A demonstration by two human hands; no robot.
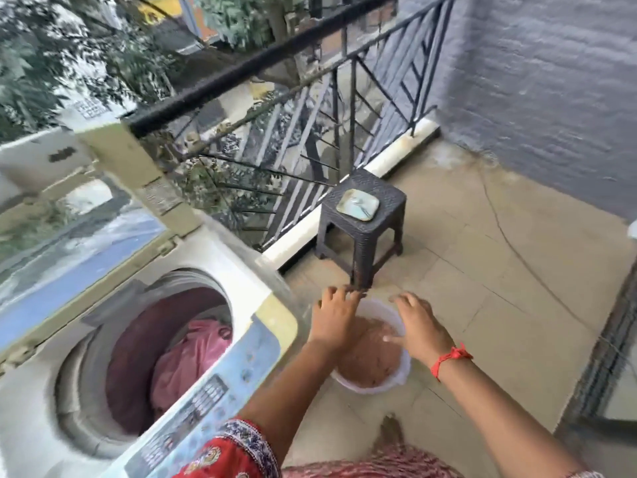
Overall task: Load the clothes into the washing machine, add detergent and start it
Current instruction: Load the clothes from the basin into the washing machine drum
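Observation:
A top-loading washing machine [206, 270] stands at the left with its lid [79, 215] raised. Pink clothes [193, 353] lie inside its drum. A white bucket [401, 374] sits on the floor to the machine's right, with brownish-pink laundry [372, 360] in it. My left hand [332, 320] hovers over the bucket's left side, fingers spread and straight. My right hand [418, 327], with a red thread at the wrist, reaches over the bucket's right rim with fingers relaxed. Neither hand holds anything. The control panel [213, 395] runs along the machine's near edge.
A dark plastic stool [362, 229] with a small square dish [358, 204] on it stands beyond the bucket. A black balcony railing [310, 98] runs behind machine and stool. A grey wall [551, 81] bounds the right, with tiled floor [499, 288] between.

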